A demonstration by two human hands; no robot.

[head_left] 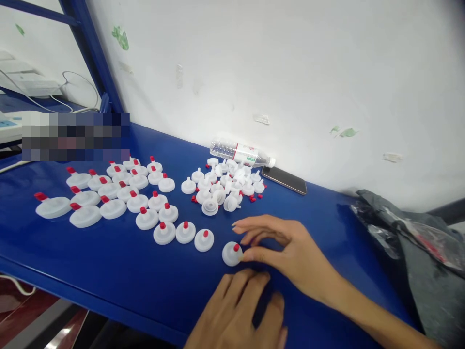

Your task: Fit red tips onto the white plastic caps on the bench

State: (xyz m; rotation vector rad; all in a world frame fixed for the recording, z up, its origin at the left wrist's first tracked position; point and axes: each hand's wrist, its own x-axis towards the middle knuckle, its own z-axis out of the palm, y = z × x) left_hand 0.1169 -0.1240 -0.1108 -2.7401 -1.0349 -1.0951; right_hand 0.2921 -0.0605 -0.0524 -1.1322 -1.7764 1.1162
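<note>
A round white spout cap with a red tip [229,256] sits upright on the blue tabletop, just left of my right hand [279,245]. That hand is open, its thumb at the cap's right edge and its other fingers arched above and behind. My left hand [238,310] is nearer the front edge, back upward, with loosely bent fingers apart and nothing visible in them; its palm is hidden. Left of the nearest cap, more red-tipped spout caps [204,241] stand in rough rows. Farther back lies a heap of white caps without red tips [220,186], with small loose red tips [253,198] around it.
A clear water bottle [243,153] lies behind the heap along the wall, beside a dark phone [285,180]. A grey plastic bag [432,261] takes up the right side. A blue metal frame [92,53] and white cables [82,92] are at the left.
</note>
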